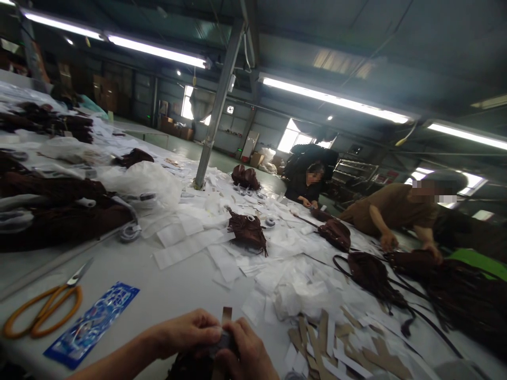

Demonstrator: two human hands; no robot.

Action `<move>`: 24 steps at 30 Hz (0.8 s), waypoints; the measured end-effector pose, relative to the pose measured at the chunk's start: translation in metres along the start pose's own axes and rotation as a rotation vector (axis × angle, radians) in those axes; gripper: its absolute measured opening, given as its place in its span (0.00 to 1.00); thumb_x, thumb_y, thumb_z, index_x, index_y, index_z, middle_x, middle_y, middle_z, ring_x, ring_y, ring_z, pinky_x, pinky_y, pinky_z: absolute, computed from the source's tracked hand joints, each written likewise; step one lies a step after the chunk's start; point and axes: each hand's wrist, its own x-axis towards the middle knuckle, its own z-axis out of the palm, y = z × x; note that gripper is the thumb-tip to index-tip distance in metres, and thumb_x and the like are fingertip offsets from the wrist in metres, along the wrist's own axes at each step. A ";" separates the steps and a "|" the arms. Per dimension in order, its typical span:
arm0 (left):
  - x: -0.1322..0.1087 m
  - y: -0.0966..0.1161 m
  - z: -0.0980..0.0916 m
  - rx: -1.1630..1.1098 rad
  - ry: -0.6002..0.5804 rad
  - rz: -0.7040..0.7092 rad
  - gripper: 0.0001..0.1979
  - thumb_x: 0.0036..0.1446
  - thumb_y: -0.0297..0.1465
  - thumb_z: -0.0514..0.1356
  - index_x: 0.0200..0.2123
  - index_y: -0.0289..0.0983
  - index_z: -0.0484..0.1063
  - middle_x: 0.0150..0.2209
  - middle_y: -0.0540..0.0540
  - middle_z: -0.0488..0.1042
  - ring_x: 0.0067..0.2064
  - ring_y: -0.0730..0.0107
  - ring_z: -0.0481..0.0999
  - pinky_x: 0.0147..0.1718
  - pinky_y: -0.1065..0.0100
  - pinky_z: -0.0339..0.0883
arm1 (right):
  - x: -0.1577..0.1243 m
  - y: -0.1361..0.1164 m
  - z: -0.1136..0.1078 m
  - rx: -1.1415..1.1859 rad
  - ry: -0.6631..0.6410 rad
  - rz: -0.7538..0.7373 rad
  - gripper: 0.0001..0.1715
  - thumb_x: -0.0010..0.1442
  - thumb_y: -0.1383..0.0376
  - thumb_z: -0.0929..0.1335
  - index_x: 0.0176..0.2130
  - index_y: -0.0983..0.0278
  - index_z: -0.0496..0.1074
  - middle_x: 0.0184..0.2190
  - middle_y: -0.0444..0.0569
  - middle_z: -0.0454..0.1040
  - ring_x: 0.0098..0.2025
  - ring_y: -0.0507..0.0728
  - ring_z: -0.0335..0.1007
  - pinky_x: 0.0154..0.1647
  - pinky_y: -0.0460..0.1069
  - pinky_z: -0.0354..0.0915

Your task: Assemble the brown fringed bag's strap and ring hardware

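Observation:
My left hand (194,330) and my right hand (249,348) meet at the bottom middle of the head view, both closed in a pinch. Between them is a narrow brown strap (227,313), its end sticking up above the fingers. Something small and grey (223,340) sits at the fingertips on the strap; I cannot make out its kind. Beneath my hands lies a dark brown item (188,367), mostly hidden. Left of my hands are a blue printed packet (91,324) and orange-handled scissors (47,311), apart from them.
Brown fringed bags (247,232) lie across the white table (166,287) among paper sheets (190,248). Tan strips (317,338) are heaped at right. A dark brown pile (59,211) stands at left. A metal post (217,105) rises beyond. Two co-workers (388,211) handle items at right.

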 end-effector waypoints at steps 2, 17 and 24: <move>0.001 -0.006 0.000 -0.071 0.029 0.012 0.21 0.52 0.48 0.62 0.28 0.33 0.71 0.20 0.54 0.63 0.21 0.79 0.54 0.20 0.74 0.45 | 0.000 0.005 0.003 0.020 0.059 -0.064 0.13 0.59 0.67 0.65 0.45 0.61 0.67 0.38 0.49 0.69 0.39 0.56 0.69 0.42 0.48 0.65; 0.015 0.026 -0.005 -0.194 0.028 -0.017 0.21 0.51 0.46 0.63 0.38 0.34 0.70 0.26 0.52 0.66 0.22 0.78 0.61 0.21 0.74 0.54 | 0.020 -0.010 -0.022 0.229 0.218 -0.039 0.11 0.63 0.62 0.63 0.44 0.60 0.71 0.35 0.46 0.75 0.38 0.55 0.72 0.39 0.47 0.64; 0.016 0.013 0.016 -0.355 0.232 0.085 0.15 0.52 0.41 0.62 0.32 0.33 0.70 0.21 0.55 0.62 0.19 0.81 0.57 0.18 0.77 0.49 | 0.026 -0.019 -0.029 0.195 0.200 -0.031 0.09 0.61 0.66 0.65 0.42 0.61 0.73 0.35 0.46 0.75 0.37 0.55 0.72 0.38 0.46 0.65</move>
